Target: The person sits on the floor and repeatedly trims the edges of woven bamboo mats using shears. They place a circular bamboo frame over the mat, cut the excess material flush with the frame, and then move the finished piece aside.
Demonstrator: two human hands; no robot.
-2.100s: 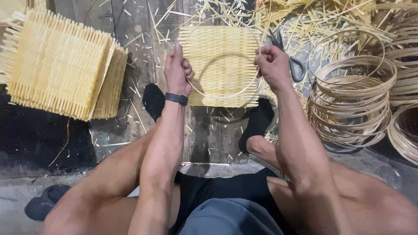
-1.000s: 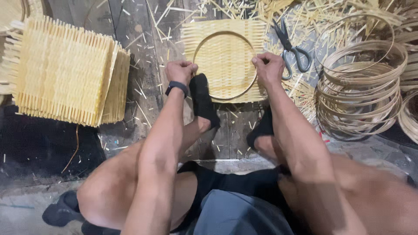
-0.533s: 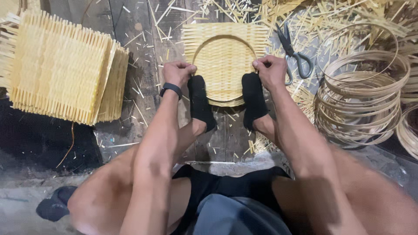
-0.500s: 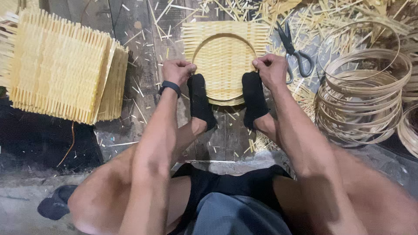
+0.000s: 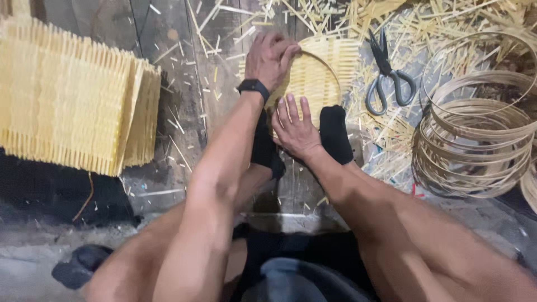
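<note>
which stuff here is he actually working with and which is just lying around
In hand:
- woven bamboo mat
- thin hoop lying on it
- left hand at the mat's far edge
- right hand flat on the near part

Lying about:
- scissors
- stack of hoops
- pile of woven mats
- loose bamboo offcuts

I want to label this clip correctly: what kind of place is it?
Probably a bamboo weaving workshop, on the floor. A stack of woven mats, bamboo hoops, scissors and scattered splints lie about the woven mat under both hands.
</note>
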